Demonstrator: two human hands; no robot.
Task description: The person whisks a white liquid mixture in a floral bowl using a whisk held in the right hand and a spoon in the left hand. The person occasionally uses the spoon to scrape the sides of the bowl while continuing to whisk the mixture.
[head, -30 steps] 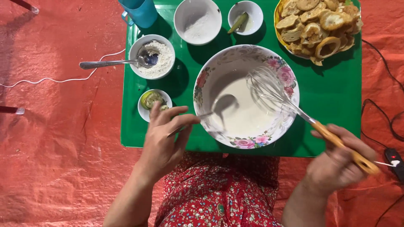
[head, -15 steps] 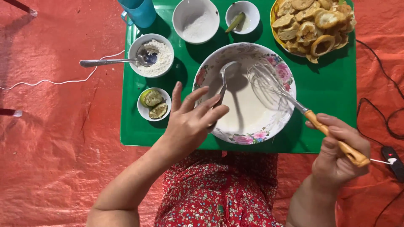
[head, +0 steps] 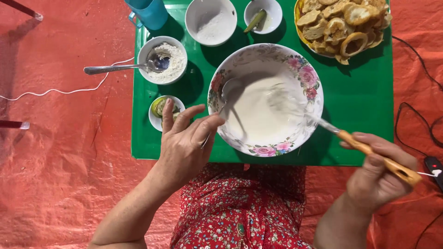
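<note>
The right hand (head: 376, 177) is closed round the orange wooden handle of a whisk (head: 323, 122), gripping it near the far end; the wire head is a blur inside the floral bowl (head: 258, 57). The left hand (head: 184, 143) is curled loosely at the bowl's near-left rim, fingertips pinching the thin handle of a metal spoon (head: 226, 94) whose bowl rests in the white batter (head: 258, 110).

The bowl sits near the middle of the green tray (head: 360, 106), close to its front edge. It looks like glazed ceramic: heavy with batter, smooth, likely slippery, and breakable, so the rim is the place to steady it. It is white, with pink roses round the rim. The batter looks thin and pale.

Along the tray's left edge stand a cup of flour (head: 175, 64) with a spoon and a small dish of lime halves (head: 159, 107). At the back edge are 2 white cups (head: 210, 20), and fried rings fill a yellow plate (head: 341, 23) at the back-right corner.
</note>
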